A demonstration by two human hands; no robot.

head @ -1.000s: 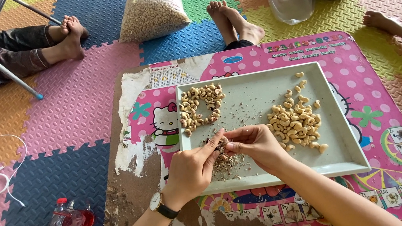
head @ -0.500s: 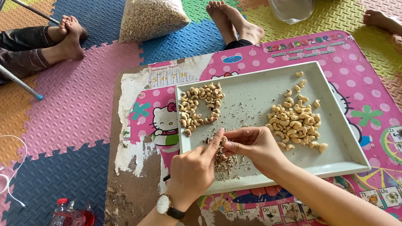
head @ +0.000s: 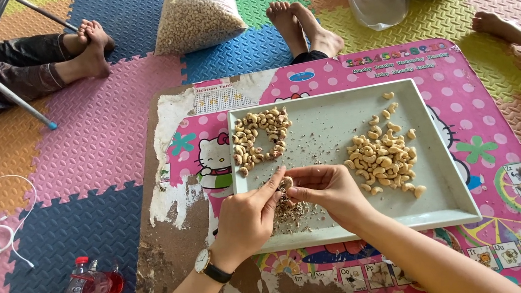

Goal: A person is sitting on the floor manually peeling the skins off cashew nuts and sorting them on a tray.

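Peeling a cashew (head: 287, 182) over the near left part of a pale grey tray (head: 451, 204). Left hand (head: 247, 221) with thumb and forefinger drawn narrow, pinching or scraping at the nut; possibly gripping a small dark tool under the palm, though too hidden to tell. Right hand (head: 328, 191) curled narrow, fingertips holding the cashew steady from the other side. Both hands meeting just above a pile of brown skin flakes (head: 290, 212) on the tray floor.

To the right on the tray, a heap of pale peeled cashews (head: 382, 157); at the far left corner, a second heap arranged in a loose ring (head: 261, 139). Tray resting on a low counter (head: 170, 263) with a worn pink picture covering.

Judging the step: best done with light pressure only, nail or edge slid under the skin rather than dug in, since a curved kernel likely snaps across the middle. Worth rotating the nut with the right fingertips to reach the inner curve, and staying low over the flake pile to keep husk out of the clean heaps.

Around the counter: coloured foam floor mats (head: 100, 136), a full clear bag of nuts (head: 197, 12), a red bottle (head: 86, 290), and other people's bare feet (head: 303, 24) well apart from the work.
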